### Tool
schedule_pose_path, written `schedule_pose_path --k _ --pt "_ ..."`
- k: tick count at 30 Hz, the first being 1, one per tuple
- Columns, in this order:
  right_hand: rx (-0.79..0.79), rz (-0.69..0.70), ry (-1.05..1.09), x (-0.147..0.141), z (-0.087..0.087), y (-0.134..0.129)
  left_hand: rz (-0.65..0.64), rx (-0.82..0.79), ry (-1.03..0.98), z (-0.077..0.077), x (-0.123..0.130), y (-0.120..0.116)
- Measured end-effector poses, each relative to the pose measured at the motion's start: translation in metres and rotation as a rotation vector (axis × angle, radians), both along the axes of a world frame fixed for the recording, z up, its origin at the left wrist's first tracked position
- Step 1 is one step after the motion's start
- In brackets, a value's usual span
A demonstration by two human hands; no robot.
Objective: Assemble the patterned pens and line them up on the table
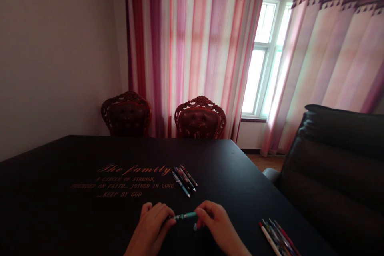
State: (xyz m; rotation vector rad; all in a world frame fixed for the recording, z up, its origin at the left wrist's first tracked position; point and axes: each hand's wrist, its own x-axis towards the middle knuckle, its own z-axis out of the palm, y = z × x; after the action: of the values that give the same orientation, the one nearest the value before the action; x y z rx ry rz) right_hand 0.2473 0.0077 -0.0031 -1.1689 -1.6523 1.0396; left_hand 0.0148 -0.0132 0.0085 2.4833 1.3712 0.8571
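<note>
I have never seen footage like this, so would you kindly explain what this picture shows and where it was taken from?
No machine is involved. A camera worn on a person's head took this single picture, looking forward and down, so the hands are the wearer's own. The left hand and right hand hold a teal pen between them. On the black table, a small group of pens lies just ahead of the hands, and a bunch of pens lies at the lower right.
</note>
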Motion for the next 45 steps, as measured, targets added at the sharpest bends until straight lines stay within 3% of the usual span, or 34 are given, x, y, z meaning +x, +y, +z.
schedule_pose_path --k 8,18,27,30,35,41,45 --pt "0.052 -0.090 0.060 0.018 0.004 0.007 0.066 -0.017 0.010 0.001 -0.005 0.005" --pt "0.065 -0.204 0.053 0.036 0.001 0.018 0.050 0.161 0.221 0.009 -0.020 0.008" --pt "0.086 -0.102 -0.068 0.019 0.002 0.007 0.228 0.001 0.219 -0.004 -0.013 0.010" --pt "0.128 -0.077 -0.115 0.010 0.005 0.001 0.198 -0.059 0.120 -0.005 -0.011 0.010" --pt "0.149 -0.054 -0.124 0.004 0.007 -0.003 0.024 -0.068 0.091 -0.003 -0.007 0.007" --pt "0.219 -0.248 -0.121 0.022 0.008 0.007 0.007 -0.029 0.105 0.006 -0.011 0.005" --pt "0.307 -0.293 -0.288 0.030 0.004 0.012 0.023 -0.079 0.119 0.011 -0.016 0.006"
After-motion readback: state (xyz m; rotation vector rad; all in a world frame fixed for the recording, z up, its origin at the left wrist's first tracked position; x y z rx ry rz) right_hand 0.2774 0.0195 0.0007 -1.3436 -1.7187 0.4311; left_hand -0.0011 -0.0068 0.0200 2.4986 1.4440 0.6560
